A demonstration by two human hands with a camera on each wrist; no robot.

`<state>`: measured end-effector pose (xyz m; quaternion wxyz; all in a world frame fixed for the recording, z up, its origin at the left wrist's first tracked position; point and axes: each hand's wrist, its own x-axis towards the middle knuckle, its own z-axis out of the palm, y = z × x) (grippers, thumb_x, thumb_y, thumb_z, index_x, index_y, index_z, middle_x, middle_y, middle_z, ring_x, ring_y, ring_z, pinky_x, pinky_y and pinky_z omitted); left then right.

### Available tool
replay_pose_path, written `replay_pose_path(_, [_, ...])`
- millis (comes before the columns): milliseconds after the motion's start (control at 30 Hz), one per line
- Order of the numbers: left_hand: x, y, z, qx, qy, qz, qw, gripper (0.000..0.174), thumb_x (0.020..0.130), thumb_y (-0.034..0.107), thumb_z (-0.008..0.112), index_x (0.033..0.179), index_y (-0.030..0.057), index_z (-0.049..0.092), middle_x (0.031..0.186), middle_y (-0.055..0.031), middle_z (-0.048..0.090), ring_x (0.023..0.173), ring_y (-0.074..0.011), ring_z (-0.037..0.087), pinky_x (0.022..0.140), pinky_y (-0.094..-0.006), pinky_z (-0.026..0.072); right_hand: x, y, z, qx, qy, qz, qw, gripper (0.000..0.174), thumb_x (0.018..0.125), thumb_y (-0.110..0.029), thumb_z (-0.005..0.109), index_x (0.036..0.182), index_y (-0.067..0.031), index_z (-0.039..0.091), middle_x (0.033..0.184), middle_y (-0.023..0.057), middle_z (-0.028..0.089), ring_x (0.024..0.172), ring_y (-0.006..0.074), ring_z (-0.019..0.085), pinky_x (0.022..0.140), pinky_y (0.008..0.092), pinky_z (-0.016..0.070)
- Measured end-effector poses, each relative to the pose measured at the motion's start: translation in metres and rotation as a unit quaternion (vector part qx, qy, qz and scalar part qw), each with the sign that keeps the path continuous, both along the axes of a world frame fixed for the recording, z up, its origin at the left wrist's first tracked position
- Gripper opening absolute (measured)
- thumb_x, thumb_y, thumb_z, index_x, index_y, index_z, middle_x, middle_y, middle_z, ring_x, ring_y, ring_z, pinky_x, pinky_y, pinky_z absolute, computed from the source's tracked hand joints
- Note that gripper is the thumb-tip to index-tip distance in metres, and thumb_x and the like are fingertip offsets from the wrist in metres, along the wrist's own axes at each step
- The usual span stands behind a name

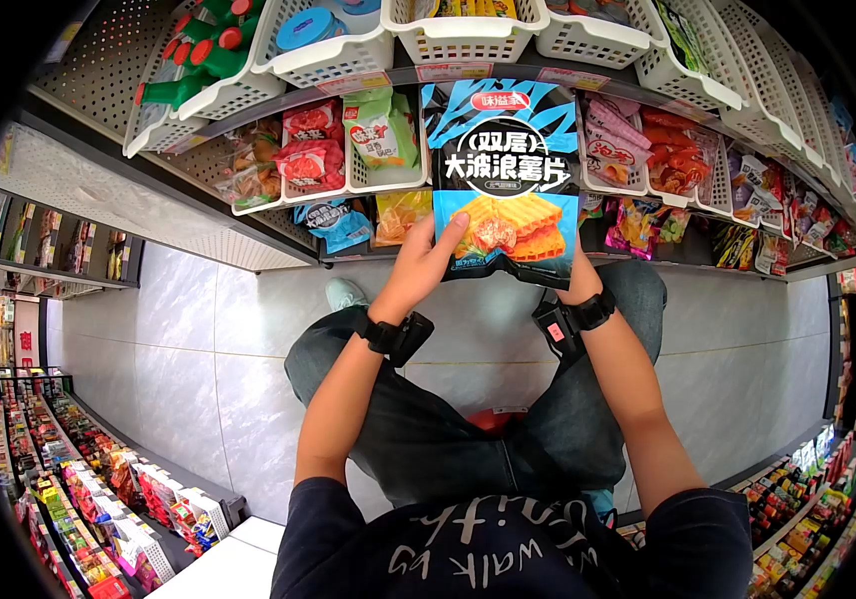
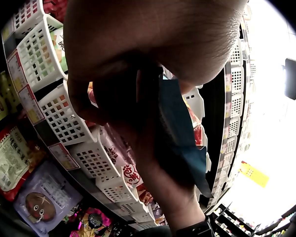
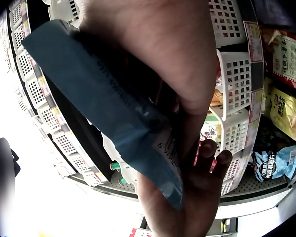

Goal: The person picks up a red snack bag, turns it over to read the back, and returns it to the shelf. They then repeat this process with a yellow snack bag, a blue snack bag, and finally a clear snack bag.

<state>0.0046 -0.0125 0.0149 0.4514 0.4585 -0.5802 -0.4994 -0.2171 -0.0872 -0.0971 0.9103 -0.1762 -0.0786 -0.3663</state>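
Observation:
A blue and black bag of wavy potato chips (image 1: 506, 185) is held up by both hands, its printed front facing the head camera. My left hand (image 1: 416, 265) grips the lower left edge, thumb lying across the front and the other fingers behind. At the lower right edge, my right hand (image 1: 581, 278) holds the bag and is largely covered by it. Both wrist views show the blue side of the bag (image 3: 113, 103) between the hands. Behind it, white baskets of snacks line the shelf; a green snack bag (image 1: 381, 130) sits in one just left of the chips.
Above the bag, an upper row of white baskets (image 1: 463, 40) holds packaged goods, with green bottles (image 1: 193, 75) at the left. A smaller blue snack bag (image 1: 333, 226) lies on the low shelf. The person's bent knees flank the tiled floor (image 1: 178, 329), and stocked shelves stand behind.

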Motion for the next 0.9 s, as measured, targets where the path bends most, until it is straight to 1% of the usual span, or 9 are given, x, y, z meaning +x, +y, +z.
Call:
replay_pose_path(133, [-0.001, 0.000, -0.002, -0.021, 0.009, 0.013, 1.000, 0.035, 0.096, 0.028, 0.050, 0.108, -0.0034, 0.058, 0.096, -0.0050, 0.064, 0.085, -0.0086, 0.054, 0.077, -0.0258, 0.0440, 0.001, 0.002, 0.003, 0.015, 0.000, 0.002, 1.000, 0.054, 0.096, -0.043, 0.037, 0.130, -0.0011, 0.043, 0.130, 0.0154, 0.049, 0.114, 0.0286, 0.053, 0.096, 0.0414, 0.0449])
replay_pose_path(367, [0.000, 0.000, -0.005, -0.012, 0.024, 0.008, 1.000, 0.036, 0.096, 0.030, 0.050, 0.109, -0.0029, 0.057, 0.096, -0.0045, 0.063, 0.084, -0.0077, 0.053, 0.076, -0.0252, 0.0442, 0.005, 0.007, 0.013, 0.020, 0.028, -0.005, 0.999, 0.054, 0.096, -0.044, 0.037, 0.131, -0.0027, 0.043, 0.132, 0.0138, 0.048, 0.115, 0.0283, 0.052, 0.097, 0.0409, 0.0432])
replay_pose_path(500, [0.001, 0.000, -0.009, -0.013, 0.033, -0.001, 0.999, 0.037, 0.097, 0.031, 0.049, 0.111, -0.0024, 0.057, 0.095, -0.0037, 0.062, 0.083, -0.0071, 0.052, 0.075, -0.0242, 0.0440, 0.008, 0.012, 0.023, 0.018, 0.068, -0.038, 0.997, 0.054, 0.096, -0.044, 0.038, 0.132, -0.0037, 0.042, 0.134, 0.0128, 0.047, 0.116, 0.0281, 0.051, 0.098, 0.0405, 0.0421])
replay_pose_path(600, [0.001, 0.000, -0.008, -0.004, 0.037, -0.006, 0.999, 0.037, 0.097, 0.032, 0.049, 0.110, -0.0020, 0.057, 0.093, -0.0023, 0.061, 0.082, -0.0068, 0.051, 0.074, -0.0238, 0.0436, 0.008, 0.017, 0.037, 0.016, 0.130, -0.084, 0.988, 0.054, 0.096, -0.044, 0.038, 0.132, -0.0044, 0.042, 0.135, 0.0121, 0.046, 0.117, 0.0280, 0.051, 0.099, 0.0403, 0.0412])
replay_pose_path(700, [0.008, 0.003, -0.008, 0.004, 0.014, -0.017, 1.000, 0.037, 0.097, 0.032, 0.049, 0.109, -0.0012, 0.058, 0.096, -0.0019, 0.061, 0.086, -0.0071, 0.051, 0.077, -0.0235, 0.0431, 0.013, 0.023, 0.063, 0.021, 0.249, -0.160, 0.955, 0.054, 0.096, -0.045, 0.038, 0.133, -0.0051, 0.042, 0.136, 0.0114, 0.045, 0.118, 0.0279, 0.050, 0.099, 0.0400, 0.0403])
replay_pose_path(733, [0.010, 0.003, -0.009, 0.005, 0.006, -0.015, 1.000, 0.037, 0.097, 0.032, 0.048, 0.109, -0.0009, 0.059, 0.099, -0.0021, 0.061, 0.088, -0.0073, 0.052, 0.080, -0.0234, 0.0429, 0.016, 0.024, 0.077, 0.032, 0.311, -0.192, 0.930, 0.054, 0.096, -0.045, 0.038, 0.133, -0.0054, 0.042, 0.136, 0.0112, 0.045, 0.118, 0.0279, 0.050, 0.100, 0.0400, 0.0400])
replay_pose_path(800, [0.016, 0.004, -0.017, -0.009, 0.027, -0.013, 1.000, 0.037, 0.097, 0.034, 0.048, 0.103, -0.0005, 0.060, 0.091, -0.0006, 0.059, 0.082, -0.0069, 0.050, 0.074, -0.0239, 0.0425, 0.023, 0.026, 0.100, 0.048, 0.421, -0.241, 0.873, 0.054, 0.096, -0.045, 0.038, 0.133, -0.0058, 0.042, 0.137, 0.0107, 0.044, 0.119, 0.0278, 0.050, 0.100, 0.0398, 0.0394])
replay_pose_path(867, [0.023, 0.007, -0.020, -0.009, 0.024, 0.001, 1.000, 0.037, 0.097, 0.035, 0.048, 0.098, -0.0001, 0.059, 0.084, 0.0010, 0.056, 0.077, -0.0067, 0.047, 0.069, -0.0247, 0.0416, 0.027, 0.026, 0.110, 0.027, 0.416, -0.284, 0.864, 0.054, 0.096, -0.045, 0.038, 0.134, -0.0063, 0.041, 0.138, 0.0102, 0.044, 0.119, 0.0277, 0.049, 0.101, 0.0396, 0.0389])
replay_pose_path(900, [0.030, 0.010, -0.020, 0.000, 0.011, 0.009, 1.000, 0.038, 0.097, 0.036, 0.048, 0.095, 0.0001, 0.059, 0.080, 0.0017, 0.054, 0.074, -0.0067, 0.045, 0.066, -0.0254, 0.0408, 0.031, 0.025, 0.108, 0.002, 0.365, -0.320, 0.874, 0.055, 0.097, -0.045, 0.036, 0.135, -0.0050, 0.040, 0.137, 0.0085, 0.044, 0.122, 0.0254, 0.046, 0.103, 0.0370, 0.0349])
